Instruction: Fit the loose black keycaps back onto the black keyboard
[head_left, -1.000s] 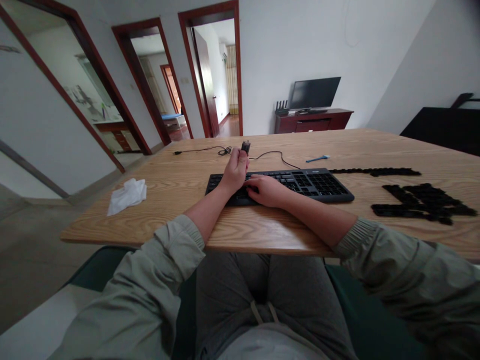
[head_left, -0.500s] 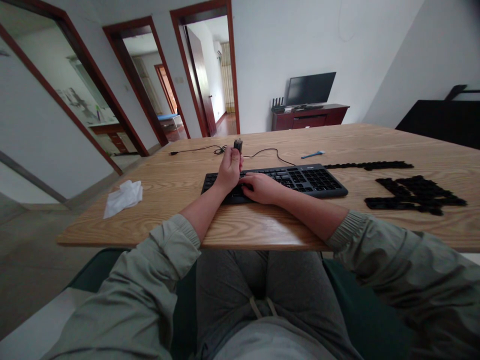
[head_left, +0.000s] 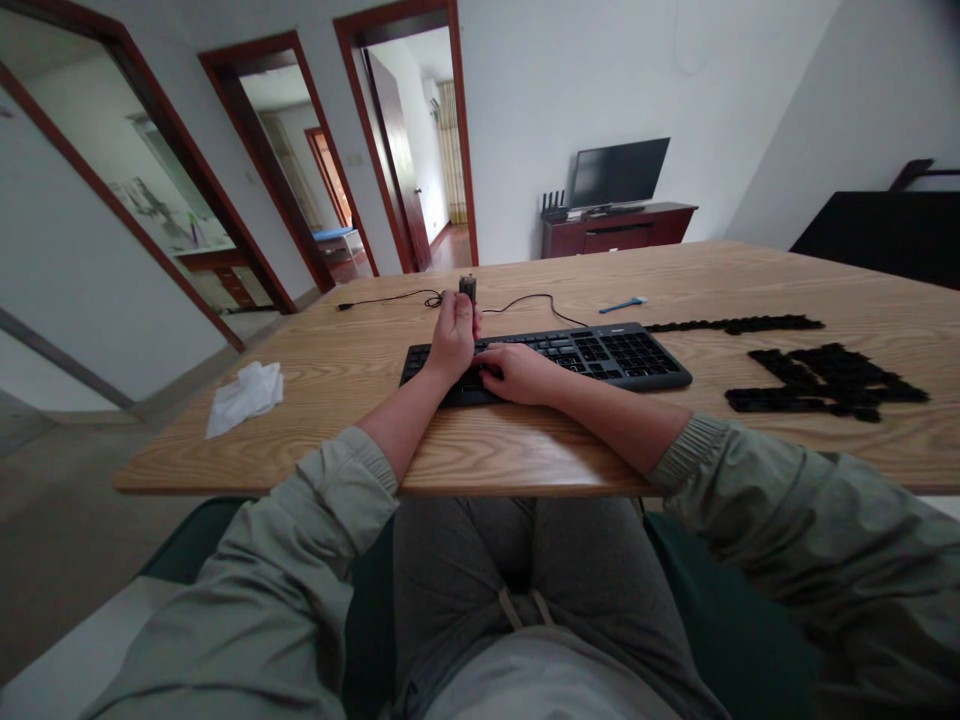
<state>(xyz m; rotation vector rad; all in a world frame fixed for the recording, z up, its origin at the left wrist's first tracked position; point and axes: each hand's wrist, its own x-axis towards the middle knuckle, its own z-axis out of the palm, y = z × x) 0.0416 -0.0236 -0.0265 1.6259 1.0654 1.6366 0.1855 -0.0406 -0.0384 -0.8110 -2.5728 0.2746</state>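
A black keyboard (head_left: 645, 372) lies flat near the table's front edge, with its cable running off behind it. My left hand (head_left: 454, 335) is closed around a dark, narrow upright tool (head_left: 468, 288) above the keyboard's left part. Only the tool's blocky top shows over the fist; its lower end is hidden. Resting low on the keys, my right hand (head_left: 517, 372) has its fingers curled and thumb bent in, right beside the left hand. Its fingertips, and anything between them, are hard to make out.
On the wooden table (head_left: 330, 400) are crumpled white tissue (head_left: 247, 395) at left and a small blue brush-like tool (head_left: 622, 305) behind the keyboard. Small black pieces, apparently keycaps, form a row (head_left: 750, 325) and a cluster (head_left: 832, 380) at right. A cable plug (head_left: 345, 306) lies back left.
The whole view has shifted slightly. My left hand still grips the upright tool, which now leans a little differently; my right hand stays on the keyboard.
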